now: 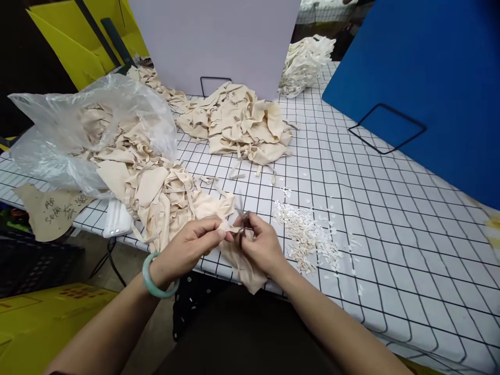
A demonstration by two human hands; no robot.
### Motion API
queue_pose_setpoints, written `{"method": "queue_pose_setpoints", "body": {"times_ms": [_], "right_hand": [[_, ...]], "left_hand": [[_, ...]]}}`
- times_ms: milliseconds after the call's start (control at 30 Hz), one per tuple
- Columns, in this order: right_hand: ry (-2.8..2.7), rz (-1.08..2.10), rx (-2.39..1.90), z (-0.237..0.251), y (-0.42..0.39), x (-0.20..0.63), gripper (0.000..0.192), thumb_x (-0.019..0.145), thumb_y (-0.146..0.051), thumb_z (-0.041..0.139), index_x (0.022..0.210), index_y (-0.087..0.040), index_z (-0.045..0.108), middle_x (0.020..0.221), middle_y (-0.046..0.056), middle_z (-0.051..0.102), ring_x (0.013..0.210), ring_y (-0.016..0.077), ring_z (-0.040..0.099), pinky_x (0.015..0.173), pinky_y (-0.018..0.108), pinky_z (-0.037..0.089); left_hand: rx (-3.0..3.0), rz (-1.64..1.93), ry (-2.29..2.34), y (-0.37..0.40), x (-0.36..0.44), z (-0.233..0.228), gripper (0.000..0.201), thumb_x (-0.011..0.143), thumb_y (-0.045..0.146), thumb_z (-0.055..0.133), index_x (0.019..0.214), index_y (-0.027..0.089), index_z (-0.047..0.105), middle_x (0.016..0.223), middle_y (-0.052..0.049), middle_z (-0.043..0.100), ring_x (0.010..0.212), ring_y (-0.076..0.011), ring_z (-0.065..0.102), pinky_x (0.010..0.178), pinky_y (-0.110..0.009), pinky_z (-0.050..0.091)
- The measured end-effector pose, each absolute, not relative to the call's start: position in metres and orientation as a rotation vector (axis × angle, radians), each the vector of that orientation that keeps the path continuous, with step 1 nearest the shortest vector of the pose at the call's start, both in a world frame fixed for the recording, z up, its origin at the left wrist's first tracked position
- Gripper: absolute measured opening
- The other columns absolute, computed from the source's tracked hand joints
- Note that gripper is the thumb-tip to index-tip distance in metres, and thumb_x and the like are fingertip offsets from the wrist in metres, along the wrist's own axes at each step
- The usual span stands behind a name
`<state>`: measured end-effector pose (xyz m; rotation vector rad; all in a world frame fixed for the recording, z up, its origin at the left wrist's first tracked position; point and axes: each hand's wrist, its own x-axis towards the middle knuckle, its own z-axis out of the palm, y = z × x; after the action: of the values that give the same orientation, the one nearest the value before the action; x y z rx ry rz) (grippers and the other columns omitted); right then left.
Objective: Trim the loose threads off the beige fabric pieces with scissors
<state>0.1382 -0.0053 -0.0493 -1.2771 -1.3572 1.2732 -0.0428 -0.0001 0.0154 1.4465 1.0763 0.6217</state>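
While the left hand [205, 238] pinches one beige cloth piece [247, 268] between thumb and fingers, the right hand [262, 244] is closed around small dark scissors [242, 229], blades blurred, right up against the fabric. That piece sits at the table's front edge, its lower end drooping over, so elbow room is toward the lap. One green bangle [147, 278] on the left wrist.

Just right of the hands there's one patch of pale chips [307, 234], way too many to count. Past it, gridded tablecloth [385, 224] runs wide open to one blue panel [422, 88].

Left is the cramped side: one beige heap [162, 192] spills from one plastic bag [50, 140] almost to the left hand, with one white device [117, 219] at the edge. Straight ahead, a second heap [246, 125], then one lilac panel [222, 41] blocking the back. One white bundle [308, 62] sits between the panels.
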Motion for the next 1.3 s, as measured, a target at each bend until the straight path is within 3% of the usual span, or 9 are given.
{"method": "queue_pose_setpoints", "body": {"times_ms": [133, 233, 333, 467, 667, 900, 967, 1133, 1300], "right_hand": [[-1.197, 1.244, -1.258, -0.052, -0.004, 0.137, 0.011, 0.074, -0.024, 0.064, 0.083, -0.021, 0.059, 0.08, 0.0, 0.064, 0.073, 0.0164, 0.059, 0.066, 0.028, 0.049], [-1.173, 1.343, -1.148, -0.061, -0.016, 0.123, 0.011, 0.075, -0.026, 0.064, 0.085, -0.021, 0.06, 0.081, 0.0, 0.064, 0.077, 0.0173, 0.061, 0.071, 0.029, 0.051], [-1.156, 1.405, -1.043, -0.068, -0.028, 0.117, 0.015, 0.076, -0.024, 0.061, 0.091, -0.022, 0.059, 0.085, 0.001, 0.064, 0.085, 0.0191, 0.064, 0.08, 0.032, 0.053], [-1.377, 1.323, -1.096, -0.059, -0.033, 0.149, 0.022, 0.077, -0.026, 0.06, 0.098, -0.022, 0.057, 0.095, 0.005, 0.063, 0.088, 0.0209, 0.063, 0.079, 0.034, 0.053], [-1.883, 0.967, -1.378, -0.034, -0.036, 0.209, 0.015, 0.069, -0.028, 0.064, 0.073, -0.022, 0.052, 0.077, 0.003, 0.055, 0.073, 0.0203, 0.052, 0.069, 0.034, 0.043], [-1.898, 0.994, -1.323, -0.034, -0.041, 0.205, 0.018, 0.075, -0.025, 0.055, 0.066, -0.023, 0.04, 0.063, -0.001, 0.049, 0.06, 0.015, 0.045, 0.059, 0.028, 0.037], [-1.873, 0.986, -1.357, -0.033, -0.042, 0.205, 0.014, 0.076, -0.025, 0.056, 0.07, -0.022, 0.044, 0.067, 0.0, 0.052, 0.063, 0.016, 0.047, 0.06, 0.029, 0.039], [-1.874, 0.95, -1.434, -0.032, -0.046, 0.211, 0.02, 0.08, -0.038, 0.064, 0.08, -0.022, 0.053, 0.081, 0.004, 0.061, 0.077, 0.0206, 0.054, 0.069, 0.033, 0.043], [-1.776, 0.956, -1.394, -0.032, -0.046, 0.203, 0.04, 0.082, -0.055, 0.066, 0.067, -0.022, 0.049, 0.065, 0.0, 0.054, 0.061, 0.0155, 0.049, 0.062, 0.03, 0.039]], "left_hand": [[1.576, 0.876, 1.097, -0.005, -0.035, 0.013, 0.03, 0.099, 0.03, 0.051, 0.087, 0.017, 0.075, 0.098, -0.009, 0.059, 0.099, -0.0213, 0.056, 0.088, -0.034, 0.049], [1.679, 1.113, 1.07, -0.004, -0.019, 0.01, 0.027, 0.099, 0.026, 0.053, 0.085, 0.018, 0.074, 0.123, -0.01, 0.056, 0.125, -0.0256, 0.047, 0.11, -0.039, 0.038], [1.374, 1.136, 0.945, -0.002, -0.006, 0.0, 0.03, 0.1, 0.031, 0.05, 0.082, 0.016, 0.07, 0.119, -0.009, 0.056, 0.09, -0.0165, 0.058, 0.081, -0.031, 0.051], [1.2, 1.121, 1.008, -0.004, 0.001, -0.015, 0.032, 0.101, 0.035, 0.051, 0.082, 0.016, 0.069, 0.119, -0.006, 0.05, 0.062, -0.0063, 0.044, 0.054, -0.024, 0.04], [1.441, 1.034, 0.964, -0.011, 0.012, -0.018, 0.034, 0.101, 0.035, 0.049, 0.079, 0.017, 0.069, 0.111, -0.009, 0.052, 0.098, -0.0199, 0.054, 0.076, -0.029, 0.049], [1.56, 1.026, 0.885, -0.011, 0.021, -0.018, 0.034, 0.101, 0.031, 0.046, 0.076, 0.019, 0.066, 0.089, -0.01, 0.056, 0.115, -0.0266, 0.049, 0.091, -0.035, 0.048], [1.581, 1.017, 0.924, -0.008, 0.017, -0.018, 0.034, 0.1, 0.031, 0.047, 0.075, 0.019, 0.066, 0.094, -0.01, 0.057, 0.112, -0.0261, 0.05, 0.085, -0.033, 0.049], [1.418, 1.216, 1.163, 0.007, -0.008, -0.012, 0.031, 0.098, 0.028, 0.05, 0.074, 0.017, 0.064, 0.117, -0.005, 0.051, 0.066, -0.0105, 0.044, 0.056, -0.027, 0.039], [1.598, 1.094, 1.067, 0.001, -0.001, -0.009, 0.03, 0.098, 0.028, 0.05, 0.074, 0.017, 0.065, 0.113, -0.007, 0.051, 0.087, -0.0179, 0.051, 0.072, -0.029, 0.045]]}}
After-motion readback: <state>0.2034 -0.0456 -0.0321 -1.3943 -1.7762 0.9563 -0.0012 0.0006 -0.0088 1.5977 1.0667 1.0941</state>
